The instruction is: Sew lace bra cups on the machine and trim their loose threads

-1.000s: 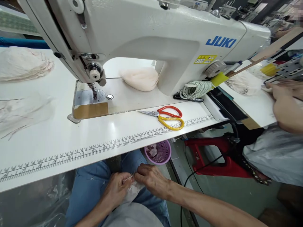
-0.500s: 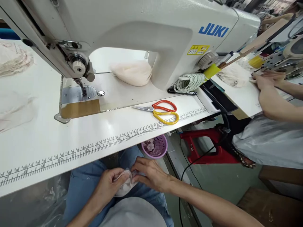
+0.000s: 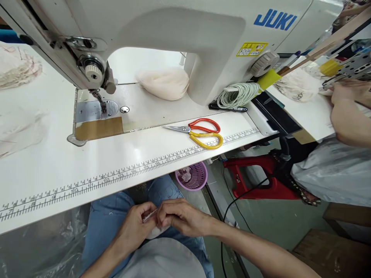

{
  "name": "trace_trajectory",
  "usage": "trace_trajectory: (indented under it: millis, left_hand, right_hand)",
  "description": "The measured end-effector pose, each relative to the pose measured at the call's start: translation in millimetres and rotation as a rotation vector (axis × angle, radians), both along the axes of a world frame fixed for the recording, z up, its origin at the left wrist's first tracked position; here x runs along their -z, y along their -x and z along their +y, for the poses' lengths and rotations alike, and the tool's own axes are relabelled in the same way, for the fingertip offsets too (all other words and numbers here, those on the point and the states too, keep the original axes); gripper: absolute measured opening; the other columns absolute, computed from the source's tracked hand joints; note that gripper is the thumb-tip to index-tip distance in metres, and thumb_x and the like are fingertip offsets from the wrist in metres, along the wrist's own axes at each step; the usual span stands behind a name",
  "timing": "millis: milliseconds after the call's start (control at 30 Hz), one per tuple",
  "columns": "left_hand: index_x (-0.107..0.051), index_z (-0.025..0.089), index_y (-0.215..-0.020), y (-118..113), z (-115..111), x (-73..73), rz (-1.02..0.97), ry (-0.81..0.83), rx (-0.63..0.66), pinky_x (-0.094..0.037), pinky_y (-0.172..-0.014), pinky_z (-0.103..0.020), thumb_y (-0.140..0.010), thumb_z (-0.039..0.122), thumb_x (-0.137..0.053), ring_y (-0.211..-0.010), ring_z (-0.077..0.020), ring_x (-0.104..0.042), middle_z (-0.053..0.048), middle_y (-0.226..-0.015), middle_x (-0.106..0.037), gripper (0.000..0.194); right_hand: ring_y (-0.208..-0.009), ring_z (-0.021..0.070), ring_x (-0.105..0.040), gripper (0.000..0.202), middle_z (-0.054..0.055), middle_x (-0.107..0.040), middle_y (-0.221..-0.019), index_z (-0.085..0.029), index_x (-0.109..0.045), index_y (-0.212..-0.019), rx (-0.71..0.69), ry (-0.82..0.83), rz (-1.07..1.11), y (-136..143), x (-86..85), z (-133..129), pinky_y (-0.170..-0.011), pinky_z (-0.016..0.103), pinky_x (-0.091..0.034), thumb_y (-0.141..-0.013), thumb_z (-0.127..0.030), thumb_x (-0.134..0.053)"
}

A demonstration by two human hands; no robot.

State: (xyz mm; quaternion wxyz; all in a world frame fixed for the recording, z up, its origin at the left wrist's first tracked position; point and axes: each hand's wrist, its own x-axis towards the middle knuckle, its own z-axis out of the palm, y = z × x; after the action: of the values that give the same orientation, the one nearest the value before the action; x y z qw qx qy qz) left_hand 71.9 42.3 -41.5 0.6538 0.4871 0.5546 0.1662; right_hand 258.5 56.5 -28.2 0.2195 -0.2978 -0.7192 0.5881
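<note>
A small piece of whitish sheer fabric (image 3: 156, 232) lies over my lap between both hands, mostly hidden by them. My left hand (image 3: 138, 222) is closed, pinching the fabric from the left between thumb and fingers. Curled right up against it, my right hand (image 3: 182, 217) has its fingertips pressed together on the fabric's upper edge. Above them on the table rests a pair of scissors (image 3: 199, 133) with one red and one yellow handle, blades pointing left.
The sewing machine (image 3: 174, 27) spans the table (image 3: 139, 148), with a pale fabric bundle (image 3: 164, 83) under its arm. Fabric piles (image 3: 17, 67) lie left. Right are a coil of pale cord (image 3: 239, 95) and a co-worker's arm (image 3: 348, 116). A purple basket (image 3: 199, 179) stands below the table.
My right hand has closed in toward the left, its fingers now curled against my left hand, and less of the fabric shows. The view has shifted slightly.
</note>
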Motion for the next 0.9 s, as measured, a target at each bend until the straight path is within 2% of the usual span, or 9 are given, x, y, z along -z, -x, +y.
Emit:
trace_trajectory:
  millis: [67, 167, 333, 500, 567, 667, 733, 800, 900]
  left_hand:
    - [-0.053, 0.015, -0.055, 0, -3, -2.9, 0.043, -0.045, 0.047, -0.026, -0.047, -0.02, -0.072, 0.037, -0.057, -0.051, -0.0105, -0.035, 0.004, -0.051, -0.042, 0.027]
    - [-0.047, 0.017, -0.052, -5, -9, -2.2, 0.131, -0.144, 0.1, -0.024, -0.047, -0.021, -0.075, 0.035, -0.051, -0.05, -0.0102, -0.033, 0.005, -0.05, -0.036, 0.029]
    - [-0.05, 0.017, -0.053, -16, -17, 1.7, 0.122, -0.159, 0.122, -0.026, -0.047, -0.021, -0.078, 0.035, -0.049, -0.05, -0.0116, -0.037, 0.004, -0.05, -0.039, 0.031]
    - [-0.058, 0.018, -0.062, -5, -13, -7.1, 0.155, -0.24, -0.104, -0.032, -0.047, -0.02, -0.077, 0.04, -0.057, -0.049, -0.013, -0.042, 0.003, -0.052, -0.049, 0.027]
    - [-0.057, 0.018, -0.061, -4, -11, -5.0, 0.068, -0.192, -0.061, -0.032, -0.047, -0.02, -0.076, 0.041, -0.06, -0.051, -0.0132, -0.043, 0.002, -0.053, -0.049, 0.028]
    - [-0.055, 0.017, -0.062, -8, -9, 3.4, -0.084, -0.084, 0.007, -0.032, -0.05, -0.019, -0.08, 0.044, -0.056, -0.056, -0.0134, -0.042, 0.002, -0.057, -0.048, 0.033]
    - [-0.055, 0.016, -0.065, -10, -7, 6.5, -0.132, -0.049, 0.021, -0.032, -0.052, -0.019, -0.082, 0.047, -0.054, -0.058, -0.0132, -0.041, 0.002, -0.059, -0.046, 0.034]
    - [-0.056, 0.016, -0.067, -10, -4, 5.2, -0.172, -0.019, 0.055, -0.032, -0.053, -0.019, -0.082, 0.047, -0.055, -0.06, -0.0133, -0.041, 0.002, -0.061, -0.047, 0.035]
    - [-0.058, 0.015, -0.069, -4, -1, -1.5, -0.19, -0.011, 0.073, -0.033, -0.055, -0.02, -0.081, 0.047, -0.056, -0.061, -0.0136, -0.043, 0.001, -0.063, -0.05, 0.034]
  right_hand:
    - [-0.065, 0.0121, -0.058, 0.013, 0.002, -0.06, -0.071, -0.017, -0.052, -0.078, 0.047, -0.025, -0.054, 1, 0.9, -2, -0.06, 0.02, -0.044, -0.084, -0.009, -0.043]
    - [-0.062, 0.0135, -0.055, 0.022, 0.002, -0.06, -0.072, -0.018, -0.054, -0.081, 0.058, -0.163, -0.198, -1, -0.5, -7, -0.056, 0.022, -0.041, -0.073, -0.002, -0.042]
    - [-0.059, 0.0147, -0.052, 0.035, 0.001, -0.061, -0.071, -0.02, -0.057, -0.084, 0.022, -0.274, -0.384, -10, 6.9, -20, -0.051, 0.025, -0.035, -0.06, 0.002, -0.044]
    - [-0.051, 0.0143, -0.051, 0.019, 0.0, -0.059, -0.06, -0.02, -0.057, -0.074, 0.114, -0.231, -0.617, -53, 37.6, -30, -0.046, 0.024, -0.032, -0.072, -0.004, -0.046]
    - [-0.053, 0.0153, -0.052, 0.019, 0.002, -0.06, -0.061, -0.017, -0.058, -0.08, 0.186, -0.23, -0.663, -75, 43.4, -22, -0.048, 0.024, -0.035, -0.077, -0.006, -0.044]
    - [-0.074, 0.019, -0.058, 0.024, 0.009, -0.065, -0.08, -0.014, -0.056, -0.106, 0.269, -0.254, -0.691, -92, 34.7, -2, -0.065, 0.029, -0.044, -0.086, -0.013, -0.043]
    - [-0.094, 0.0209, -0.057, 0.032, 0.013, -0.063, -0.102, -0.014, -0.05, -0.12, 0.265, -0.254, -0.635, -86, 21.8, 10, -0.079, 0.033, -0.045, -0.09, -0.023, -0.045]
    - [-0.106, 0.0202, -0.054, 0.036, 0.013, -0.059, -0.115, -0.016, -0.049, -0.123, 0.157, -0.189, -0.435, -68, 10.3, 17, -0.088, 0.033, -0.043, -0.091, -0.032, -0.048]
    - [-0.094, 0.0182, -0.059, 0.034, 0.011, -0.064, -0.104, -0.013, -0.059, -0.111, -0.049, -0.002, -0.152, -37, 3.5, 21, -0.081, 0.028, -0.046, -0.089, -0.039, -0.052]
